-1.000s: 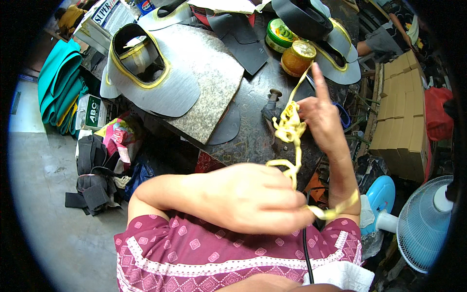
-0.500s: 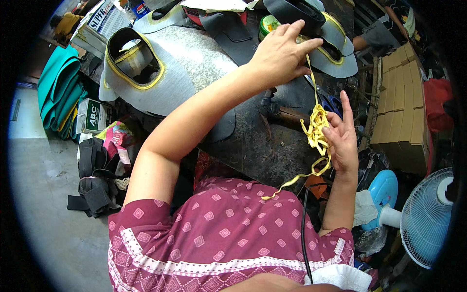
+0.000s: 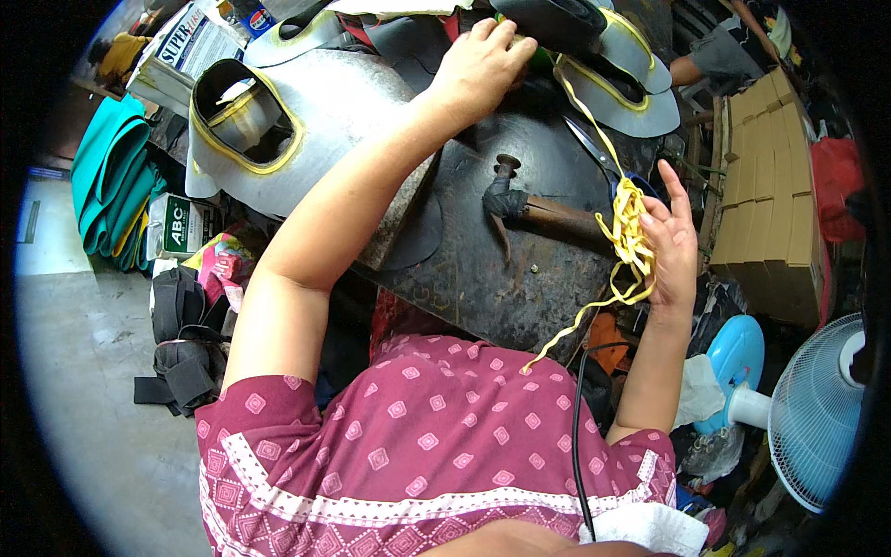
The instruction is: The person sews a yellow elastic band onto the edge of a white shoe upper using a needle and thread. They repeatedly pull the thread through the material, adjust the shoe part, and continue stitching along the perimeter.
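Observation:
My right hand [image 3: 670, 239] holds a tangled bundle of narrow yellow strip [image 3: 631, 227] against its palm, the index finger raised. One end of the strip trails down toward my shirt. Another length runs up past the scissors [image 3: 599, 153] to the dark roll [image 3: 557, 26] at the back. At the far side, my left hand [image 3: 483, 70] is closed over a green container [image 3: 541, 58], mostly hidden by the fingers; its thumb is out of sight. Right of that hand lies a grey piece [image 3: 640, 110] with a yellow-edged opening.
A hammer [image 3: 548, 215] lies on the dark worktable [image 3: 464, 288]. Another grey yellow-edged piece [image 3: 320, 111] rests on a stone slab [image 3: 394, 200] at left. Folded green sheets [image 3: 116, 176] stand beyond. Stacked cardboard [image 3: 766, 186] and a fan [image 3: 817, 408] are at right.
My left hand has moved left and away from me, from spread fingers over the strip to closed on the green container. The hammer and scissors are less covered. My right hand has shifted slightly right.

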`<state>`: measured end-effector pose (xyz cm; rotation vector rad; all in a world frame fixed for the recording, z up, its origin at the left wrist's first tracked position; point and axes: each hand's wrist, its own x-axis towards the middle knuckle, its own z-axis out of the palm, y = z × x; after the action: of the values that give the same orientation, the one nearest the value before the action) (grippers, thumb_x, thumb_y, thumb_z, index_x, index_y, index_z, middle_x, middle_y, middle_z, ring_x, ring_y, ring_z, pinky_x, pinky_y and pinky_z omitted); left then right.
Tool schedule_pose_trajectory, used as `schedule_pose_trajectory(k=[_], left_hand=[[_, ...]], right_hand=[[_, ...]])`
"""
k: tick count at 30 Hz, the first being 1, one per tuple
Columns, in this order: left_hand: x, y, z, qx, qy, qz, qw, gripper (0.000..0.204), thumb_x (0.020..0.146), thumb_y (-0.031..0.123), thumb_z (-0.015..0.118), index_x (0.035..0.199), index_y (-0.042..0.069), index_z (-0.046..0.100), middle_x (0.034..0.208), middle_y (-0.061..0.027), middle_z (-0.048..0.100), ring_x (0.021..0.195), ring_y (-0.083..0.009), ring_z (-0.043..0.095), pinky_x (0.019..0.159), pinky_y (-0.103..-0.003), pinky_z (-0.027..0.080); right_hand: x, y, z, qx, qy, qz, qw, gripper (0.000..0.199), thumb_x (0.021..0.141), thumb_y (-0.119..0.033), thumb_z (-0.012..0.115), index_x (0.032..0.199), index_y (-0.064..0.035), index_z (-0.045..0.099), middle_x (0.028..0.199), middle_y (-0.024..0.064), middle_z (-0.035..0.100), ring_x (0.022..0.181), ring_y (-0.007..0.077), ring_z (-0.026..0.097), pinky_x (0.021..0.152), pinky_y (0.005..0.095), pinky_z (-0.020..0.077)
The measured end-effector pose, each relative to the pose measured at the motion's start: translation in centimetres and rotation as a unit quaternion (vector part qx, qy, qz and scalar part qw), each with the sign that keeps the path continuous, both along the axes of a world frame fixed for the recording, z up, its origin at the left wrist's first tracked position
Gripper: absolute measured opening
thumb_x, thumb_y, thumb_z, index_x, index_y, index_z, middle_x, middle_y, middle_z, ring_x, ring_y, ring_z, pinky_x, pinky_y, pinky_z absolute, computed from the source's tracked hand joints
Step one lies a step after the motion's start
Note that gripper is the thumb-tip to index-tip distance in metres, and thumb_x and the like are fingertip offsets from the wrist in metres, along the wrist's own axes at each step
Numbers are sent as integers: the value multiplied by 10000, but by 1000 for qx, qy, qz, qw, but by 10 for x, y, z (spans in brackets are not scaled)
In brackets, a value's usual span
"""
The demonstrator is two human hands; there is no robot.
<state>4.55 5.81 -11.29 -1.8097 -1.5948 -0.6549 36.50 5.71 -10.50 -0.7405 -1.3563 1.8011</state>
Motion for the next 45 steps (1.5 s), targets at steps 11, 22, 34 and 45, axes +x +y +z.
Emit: schedule_pose_trajectory(k=[11, 22, 34, 45], left_hand=[[100, -56, 13, -148, -190, -263, 934, 388, 776, 102, 694, 1156, 155, 637, 1069, -62, 653, 1136, -274, 580, 1009, -488, 401], [70, -59, -5, -169, -259, -246, 919, 238, 835, 83, 676, 1072, 85, 665, 974, -85, 670, 873, -264, 660, 787, -366, 510], [77, -46, 18, -214, -348, -293, 865, 238, 815, 60, 663, 1045, 8, 625, 871, -181, 664, 814, -325, 667, 717, -383, 517], [32, -44, -21, -277, -479, -351, 755, 230, 960, 147, 636, 1163, 39, 637, 1001, -17, 662, 951, -93, 603, 799, -273, 496]], right_hand=[[-25, -2, 11, 166, 31, 45, 985, 818, 917, -133, 694, 1533, -54, 161, 1056, 124, 640, 935, 132, 634, 804, 244, 532], [12, -40, 4, 20, -49, 88, 995, 1038, 851, -443, 735, 1562, -79, 71, 1234, 260, 581, 977, 248, 682, 799, 306, 572], [-23, -74, -11, -160, 140, 110, 971, 879, 866, -76, 700, 1524, -137, 120, 982, 164, 666, 913, 271, 693, 882, 393, 545], [157, -25, 19, 11, 204, -235, 950, 613, 951, 4, 492, 1517, -24, 261, 666, -9, 336, 533, 75, 289, 516, 237, 311]])
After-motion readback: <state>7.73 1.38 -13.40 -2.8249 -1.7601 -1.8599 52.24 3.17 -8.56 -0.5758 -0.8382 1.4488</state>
